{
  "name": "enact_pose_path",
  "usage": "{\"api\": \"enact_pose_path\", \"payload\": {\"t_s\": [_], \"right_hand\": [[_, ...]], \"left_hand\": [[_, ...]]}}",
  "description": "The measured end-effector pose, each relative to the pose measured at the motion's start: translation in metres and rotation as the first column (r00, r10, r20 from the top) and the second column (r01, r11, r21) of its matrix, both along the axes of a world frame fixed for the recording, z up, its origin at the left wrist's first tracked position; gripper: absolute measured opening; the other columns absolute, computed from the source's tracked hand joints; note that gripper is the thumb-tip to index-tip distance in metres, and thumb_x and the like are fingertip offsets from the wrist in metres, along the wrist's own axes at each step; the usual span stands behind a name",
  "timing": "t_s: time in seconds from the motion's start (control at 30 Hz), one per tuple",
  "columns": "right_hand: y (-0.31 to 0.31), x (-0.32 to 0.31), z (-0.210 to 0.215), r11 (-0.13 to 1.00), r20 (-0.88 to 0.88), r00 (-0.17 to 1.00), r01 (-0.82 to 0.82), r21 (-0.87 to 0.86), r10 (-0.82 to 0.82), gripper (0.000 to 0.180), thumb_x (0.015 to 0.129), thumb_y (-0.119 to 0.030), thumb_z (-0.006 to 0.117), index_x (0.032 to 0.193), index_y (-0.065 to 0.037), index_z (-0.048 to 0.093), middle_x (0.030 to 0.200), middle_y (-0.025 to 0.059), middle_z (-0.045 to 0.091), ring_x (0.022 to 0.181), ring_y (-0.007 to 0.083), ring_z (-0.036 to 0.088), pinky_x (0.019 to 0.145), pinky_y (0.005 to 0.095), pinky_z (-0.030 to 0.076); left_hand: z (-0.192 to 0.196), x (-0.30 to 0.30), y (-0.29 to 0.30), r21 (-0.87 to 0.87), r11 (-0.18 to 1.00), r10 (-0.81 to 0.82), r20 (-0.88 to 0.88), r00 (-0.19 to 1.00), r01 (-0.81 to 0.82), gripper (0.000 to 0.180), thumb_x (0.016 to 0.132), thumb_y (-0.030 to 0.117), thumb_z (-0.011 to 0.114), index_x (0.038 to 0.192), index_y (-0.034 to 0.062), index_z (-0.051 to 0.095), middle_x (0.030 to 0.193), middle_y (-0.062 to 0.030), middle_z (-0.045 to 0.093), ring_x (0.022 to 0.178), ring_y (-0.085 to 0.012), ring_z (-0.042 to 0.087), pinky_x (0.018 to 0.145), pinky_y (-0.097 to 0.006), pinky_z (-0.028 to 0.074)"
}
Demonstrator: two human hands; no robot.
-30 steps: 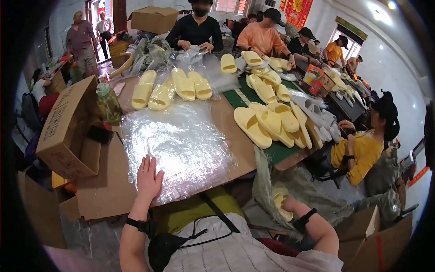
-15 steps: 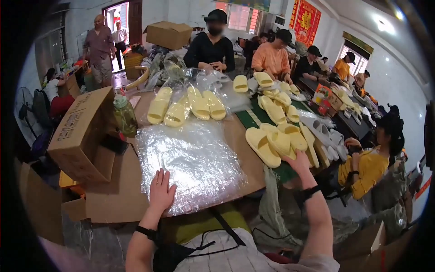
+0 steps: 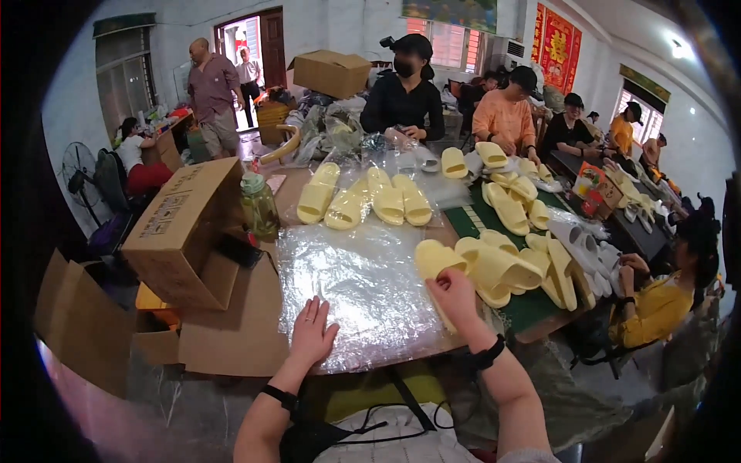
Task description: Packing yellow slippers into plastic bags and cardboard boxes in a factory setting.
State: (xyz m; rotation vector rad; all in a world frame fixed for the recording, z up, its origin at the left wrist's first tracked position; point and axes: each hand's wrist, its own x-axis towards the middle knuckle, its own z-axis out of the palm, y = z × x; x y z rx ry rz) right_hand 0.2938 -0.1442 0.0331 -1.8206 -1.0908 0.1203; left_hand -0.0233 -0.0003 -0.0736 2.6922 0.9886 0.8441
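Change: since half a second ago the right hand [image 3: 454,295] has gone from the table's right edge up to a pale yellow slipper [image 3: 437,262] and now grips it; the left hand [image 3: 312,333] has stayed flat on the plastic.
Slipper: it lies at the right edge of the clear plastic sheet [image 3: 359,289], its toe end pointing away from the person, its near end under the right hand's fingers.
Right hand: fingers curled and closed about the slipper's near end, back of the hand upward, wrist bent slightly left; a dark band sits on the wrist, and the forearm rises from the lower edge.
Left hand: open wide, fingers spread, palm pressed on the sheet's near left corner, well apart from the right hand; a dark band is on this wrist too.
Right of the right hand: a heap of like yellow slippers [image 3: 509,270] on a green mat [image 3: 532,305], touching the held slipper's far side.
Beyond the hands: four more slippers in a row [image 3: 363,202] past the sheet's far edge.
Left of the left hand: flattened brown cardboard [image 3: 231,324], an open cardboard box [image 3: 185,228] and a greenish bottle [image 3: 258,204].
Around: other people sit along the table's far and right sides.
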Motion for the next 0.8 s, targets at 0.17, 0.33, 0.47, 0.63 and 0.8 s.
{"api": "enact_pose_path", "payload": {"t_s": [0.17,0.33,0.47,0.63,0.8], "right_hand": [[0.016,-0.028,-0.032,0.951,0.113,0.944,-0.305,-0.058,0.309,0.028,0.083,-0.021,0.074,0.098,0.000,0.064,0.092,0.0162,0.066,0.085,0.0317,0.064,0.076,0.0391,0.052],[-0.010,-0.025,-0.041,0.948,0.184,0.950,-0.280,0.152,0.251,0.026,0.083,-0.017,0.072,0.103,-0.003,0.064,0.103,0.0170,0.062,0.098,0.0366,0.060,0.084,0.0431,0.049],[-0.047,-0.008,-0.027,0.997,0.404,0.914,0.055,-0.053,-0.029,0.025,0.076,-0.018,0.075,0.093,-0.005,0.062,0.099,0.0134,0.060,0.093,0.0346,0.058,0.080,0.0429,0.048],[-0.062,0.039,-0.036,0.978,0.736,0.666,0.208,-0.026,-0.122,0.037,0.071,-0.016,0.076,0.102,-0.002,0.062,0.115,0.0145,0.056,0.103,0.0365,0.053,0.087,0.0425,0.046],[-0.051,0.058,-0.059,0.870,0.583,0.782,0.429,-0.243,-0.223,0.042,0.075,-0.022,0.074,0.109,0.000,0.062,0.118,0.0163,0.054,0.105,0.0364,0.052,0.090,0.0424,0.047]], "left_hand": [[-0.001,0.002,-0.004,-0.022,1.000,0.005,-0.023,1.000,-0.005,0.061,0.092,0.039,0.058,0.140,0.0040,0.048,0.147,-0.0249,0.041,0.137,-0.0411,0.037,0.112,-0.048,0.031],[0.000,0.002,-0.003,-0.017,1.000,0.003,-0.032,0.999,-0.004,0.060,0.094,0.039,0.056,0.140,0.0032,0.047,0.148,-0.0253,0.041,0.137,-0.0424,0.037,0.111,-0.048,0.031],[0.004,-0.001,0.000,0.014,1.000,0.010,-0.024,1.000,-0.009,0.060,0.095,0.039,0.055,0.140,0.0012,0.047,0.147,-0.0260,0.041,0.135,-0.0430,0.039,0.110,-0.049,0.033],[0.010,0.005,-0.001,0.028,1.000,0.011,-0.003,1.000,-0.011,0.059,0.093,0.038,0.058,0.138,0.0014,0.049,0.145,-0.0265,0.043,0.134,-0.0433,0.040,0.109,-0.049,0.034],[0.006,-0.002,-0.003,0.025,0.999,0.025,-0.008,1.000,-0.025,0.059,0.093,0.037,0.058,0.140,0.0016,0.047,0.144,-0.0270,0.044,0.134,-0.0435,0.040,0.110,-0.049,0.033]]}}
